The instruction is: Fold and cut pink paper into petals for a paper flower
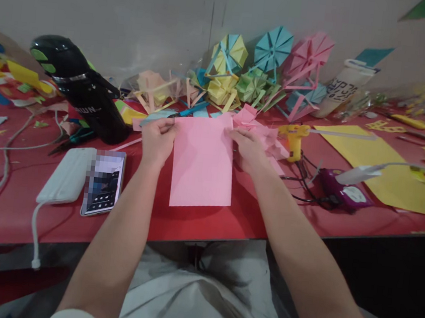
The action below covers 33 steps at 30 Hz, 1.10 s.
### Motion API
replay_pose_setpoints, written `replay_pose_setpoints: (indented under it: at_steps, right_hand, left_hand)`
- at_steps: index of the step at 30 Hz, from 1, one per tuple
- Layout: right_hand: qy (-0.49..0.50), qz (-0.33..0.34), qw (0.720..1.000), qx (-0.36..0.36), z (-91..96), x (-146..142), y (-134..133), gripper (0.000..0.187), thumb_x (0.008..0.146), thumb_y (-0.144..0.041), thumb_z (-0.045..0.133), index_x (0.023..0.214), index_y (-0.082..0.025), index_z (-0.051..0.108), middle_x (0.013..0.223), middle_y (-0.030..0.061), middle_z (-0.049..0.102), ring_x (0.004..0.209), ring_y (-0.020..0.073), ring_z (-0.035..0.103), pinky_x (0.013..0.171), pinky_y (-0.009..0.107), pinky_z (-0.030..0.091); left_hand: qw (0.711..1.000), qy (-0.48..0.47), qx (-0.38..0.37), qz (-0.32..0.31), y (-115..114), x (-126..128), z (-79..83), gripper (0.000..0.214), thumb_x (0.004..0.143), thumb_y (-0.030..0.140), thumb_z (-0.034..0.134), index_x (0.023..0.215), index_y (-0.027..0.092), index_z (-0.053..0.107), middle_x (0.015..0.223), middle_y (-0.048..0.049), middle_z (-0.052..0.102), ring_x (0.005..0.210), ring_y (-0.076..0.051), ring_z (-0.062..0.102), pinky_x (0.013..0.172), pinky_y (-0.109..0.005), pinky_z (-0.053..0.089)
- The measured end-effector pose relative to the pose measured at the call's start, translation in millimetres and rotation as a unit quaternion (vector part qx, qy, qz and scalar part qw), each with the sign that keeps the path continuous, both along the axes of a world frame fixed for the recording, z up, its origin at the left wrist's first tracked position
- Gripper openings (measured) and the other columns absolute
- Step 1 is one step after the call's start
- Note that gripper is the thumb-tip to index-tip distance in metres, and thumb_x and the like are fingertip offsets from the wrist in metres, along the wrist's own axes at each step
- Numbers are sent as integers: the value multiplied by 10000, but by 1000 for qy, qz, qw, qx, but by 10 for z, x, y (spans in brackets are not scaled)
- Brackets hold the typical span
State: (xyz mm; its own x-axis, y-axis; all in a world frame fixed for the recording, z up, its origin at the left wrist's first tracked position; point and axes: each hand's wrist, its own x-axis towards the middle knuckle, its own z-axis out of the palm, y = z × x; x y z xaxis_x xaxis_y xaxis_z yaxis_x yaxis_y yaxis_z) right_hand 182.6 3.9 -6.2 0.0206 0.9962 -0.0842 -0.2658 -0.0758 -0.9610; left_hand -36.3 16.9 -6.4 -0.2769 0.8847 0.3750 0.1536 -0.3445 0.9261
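Note:
A sheet of pink paper (203, 165) is held up over the red table by its two upper corners. My left hand (158, 140) pinches the left upper corner between thumb and fingers. At the opposite corner, my right hand (247, 150) grips the sheet's right edge; its fingertips are partly hidden. The paper's lower edge hangs loose toward the table's front edge. Just behind the right hand lie folded pink paper pieces (245, 116).
Folded paper umbrellas (273, 48) lean on the wall. To the left are a black bottle (86, 90), a white power bank (67, 174) and a phone (104, 183). A yellow glue gun (294, 140), purple power strip (346, 190) and yellow paper (379, 161) lie right.

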Motion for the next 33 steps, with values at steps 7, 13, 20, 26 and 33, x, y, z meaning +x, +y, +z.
replay_pose_setpoints:
  at_steps: [7,13,20,26,33]
  right_hand:
    - [-32,-27,996,73,-30,25,38,359,665,-463,872,635,-219,611,626,-31,546,576,111,515,550,272,447]
    - [-17,-50,994,100,-50,23,65,345,764,-441,801,618,-213,588,587,-42,462,534,93,452,524,263,412]
    - [-31,-74,992,99,-16,28,57,323,803,-408,763,634,-215,567,600,-38,480,530,95,473,507,255,417]
    - [-16,-93,985,141,-79,61,124,119,764,-267,768,715,-216,672,735,-9,637,696,119,608,673,273,517]
    - [-42,-121,985,115,-97,59,134,200,826,-343,709,686,-214,648,640,-17,586,581,111,548,549,264,458]
  left_hand:
    - [999,35,20,7,0,-4,16,73,729,257,744,736,185,738,640,4,681,603,-142,633,543,-232,474]
    - [1000,27,8,5,-32,24,62,54,705,232,755,712,179,744,653,-2,701,617,-142,636,546,-227,477]
    - [1000,3,-10,1,-2,24,5,86,679,246,787,728,186,749,689,-7,730,670,-163,680,589,-240,519]
    - [1000,11,-29,-5,-21,32,20,120,676,270,799,740,181,750,713,-17,738,705,-178,694,648,-268,542]
    - [999,15,-45,-15,-28,47,31,148,665,286,804,736,177,733,728,-22,732,746,-195,694,677,-291,547]
